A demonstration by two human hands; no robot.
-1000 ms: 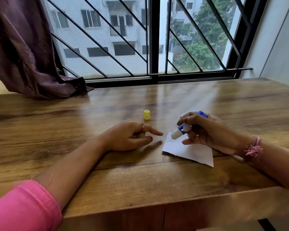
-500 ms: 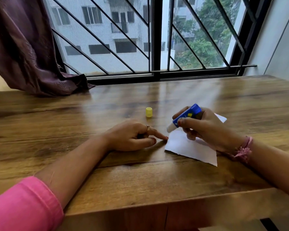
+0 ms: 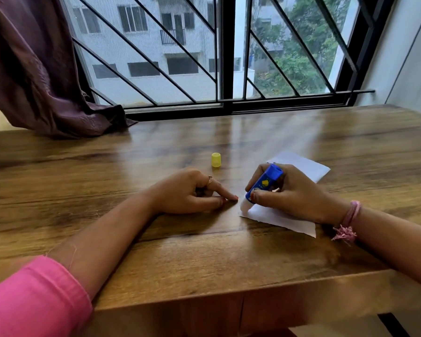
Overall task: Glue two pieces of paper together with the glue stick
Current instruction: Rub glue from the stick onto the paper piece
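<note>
Fingers (image 3: 265, 199) and thumb of the right hand (image 3: 292, 193) were curled round the blue glue stick (image 3: 264, 183), gripping it tilted, with its white glue end pressed down on the near left corner of the white paper (image 3: 287, 220). That paper lay flat on the wooden table (image 3: 180, 251), mostly under the right hand; whether it was one sheet or two overlapping could not be told, though a white corner showed beyond the knuckles. Just left of the paper's corner, the left hand (image 3: 187, 193) rested on the table with its forefinger stretched out flat toward the paper's edge and the other fingers loosely curled, holding nothing; a ring (image 3: 209, 180) sat on one finger. Behind the hands, the yellow cap (image 3: 215, 159) stood upright on the table, apart from both. A pink thread bracelet (image 3: 349, 220) circled the right wrist, and a pink sleeve (image 3: 32, 300) covered the left upper arm. Farther back, a purple curtain (image 3: 34, 69) draped onto the table's far left, before a barred window (image 3: 226, 49).
</note>
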